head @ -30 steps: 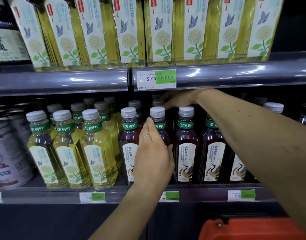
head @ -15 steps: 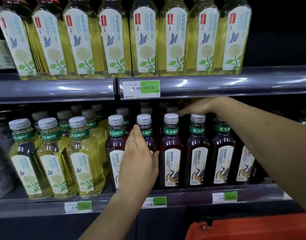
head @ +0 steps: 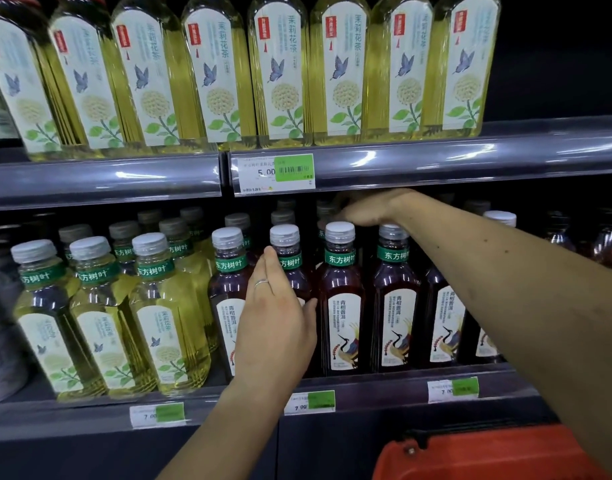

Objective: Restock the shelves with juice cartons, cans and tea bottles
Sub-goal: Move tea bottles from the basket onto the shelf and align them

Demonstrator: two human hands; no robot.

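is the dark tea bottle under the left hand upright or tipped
Upright: the dark tea bottle stands with its cap on top, level with its neighbours, the left hand against its front.

Bare forearms, no sleeves; 1 thin silver ring (head: 261, 283) on left hand (head: 275, 323).

Dark store shelving (head: 436, 161), glossy rails
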